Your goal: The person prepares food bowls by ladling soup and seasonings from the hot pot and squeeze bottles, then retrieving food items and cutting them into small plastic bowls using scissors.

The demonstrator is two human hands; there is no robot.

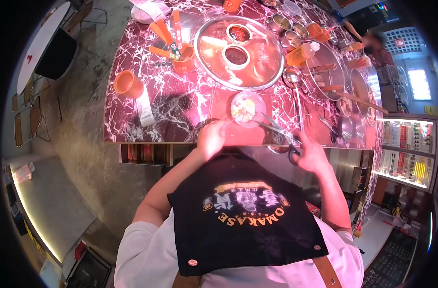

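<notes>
bowl (262, 103): small and round, on the tabletop near its front edge, just beyond the left fingertips and beside the scissor blades.
chopped food (243, 109): pale, yellowish and pink bits heaped inside the bowl; too small to name.
left hand (211, 139): at the near left side of the bowl, fingers drawn together and reaching to its rim; whether they pinch it or merely rest against it, i cannot tell.
right hand (311, 152): fingers curled through and around the dark handles of the scissors (278, 128), holding them firmly.
blades: slightly parted, tips pointing to the right side of the bowl; contact with it is unclear.
tabletop (125, 120): dark red with white marble-like veins, under pink light.
tray (197, 45): large, round and metallic, beyond the bowl, bearing two sauce dishes (236, 56).
cups: one orange cup (129, 85) at the left by a paper slip (144, 110), another (183, 62) full of sticks.
right side: a ladle (292, 76), a wide metal pot (343, 62) and a yellow bottle (298, 55).
room: concrete floor (84, 115), a white table (42, 43) at left, lit shelves (403, 137) and another person (379, 57) at right.
</notes>
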